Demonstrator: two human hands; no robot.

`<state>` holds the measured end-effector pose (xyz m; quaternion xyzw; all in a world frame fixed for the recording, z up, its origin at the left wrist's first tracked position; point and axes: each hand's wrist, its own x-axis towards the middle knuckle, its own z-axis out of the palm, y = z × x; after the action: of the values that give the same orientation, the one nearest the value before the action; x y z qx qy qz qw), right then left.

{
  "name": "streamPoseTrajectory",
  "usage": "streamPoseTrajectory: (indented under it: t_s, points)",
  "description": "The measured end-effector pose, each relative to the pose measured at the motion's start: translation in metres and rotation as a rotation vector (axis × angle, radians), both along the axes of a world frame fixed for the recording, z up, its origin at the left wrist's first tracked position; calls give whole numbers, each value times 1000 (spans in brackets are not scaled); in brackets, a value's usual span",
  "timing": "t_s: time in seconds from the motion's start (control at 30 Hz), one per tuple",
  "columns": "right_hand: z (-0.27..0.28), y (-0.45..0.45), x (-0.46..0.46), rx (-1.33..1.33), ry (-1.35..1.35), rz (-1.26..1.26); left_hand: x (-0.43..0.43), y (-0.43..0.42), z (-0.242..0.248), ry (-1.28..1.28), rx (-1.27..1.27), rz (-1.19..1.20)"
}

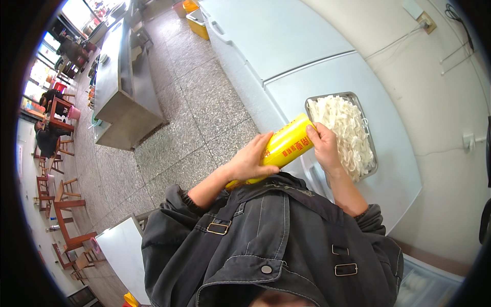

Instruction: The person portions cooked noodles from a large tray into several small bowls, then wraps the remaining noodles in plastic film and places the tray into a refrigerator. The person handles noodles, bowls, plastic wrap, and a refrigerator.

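A thick yellow roll of plastic wrap with red writing lies aslant in front of my apron. My left hand rests around its middle, thumb and fingers spread over the surface. The upper right end is held by my right hand, thumb on top. Just beyond that hand, a metal tray heaped with white flat noodles sits on the white lid of a chest freezer. The lower end of the roll is partly hidden by my left hand and forearm.
A second freezer lid adjoins the first, with a wall and plugged-in cable beyond. Across the tiled floor stands a steel counter. A yellow bin is by the freezer's far end. People sit at wooden tables far left.
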<state>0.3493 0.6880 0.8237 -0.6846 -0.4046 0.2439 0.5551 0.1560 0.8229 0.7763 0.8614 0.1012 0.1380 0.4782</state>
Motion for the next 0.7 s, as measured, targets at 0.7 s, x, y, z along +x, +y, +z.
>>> streamPoseTrajectory:
  t_s: [0.7]
  points:
    - [161, 41, 78, 291, -160, 161, 87, -45, 75, -569, -459, 114]
